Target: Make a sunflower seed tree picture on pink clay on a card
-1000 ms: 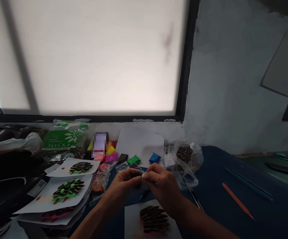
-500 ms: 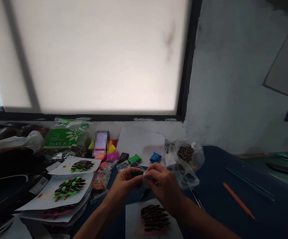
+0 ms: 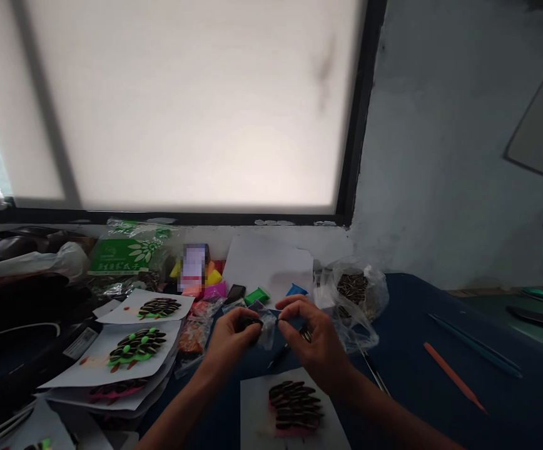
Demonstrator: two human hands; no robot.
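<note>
Clear plastic, crumpled and thin, is the small packet (image 3: 266, 335) that my left hand (image 3: 234, 331) grips between thumb and bent fingers; something dark is also in this grip, too shaded to name. The packet sticks out toward my right hand (image 3: 311, 328), whose thumb and forefinger tips come near together; whether they pinch a small dark bit, I cannot tell. Under its curled fingers, some striped pieces show, seemingly seeds. Nearer to me, below my hands, lies a white sheet (image 3: 254, 409) with dark striped seeds (image 3: 294, 403) set in rows over pink clay. Beyond my hands are a green packet (image 3: 256, 296) and a blue packet (image 3: 296, 289). To the right of my right hand are an open bag of seeds (image 3: 353, 287) and, farther, an orange clay tool (image 3: 454, 377).
</note>
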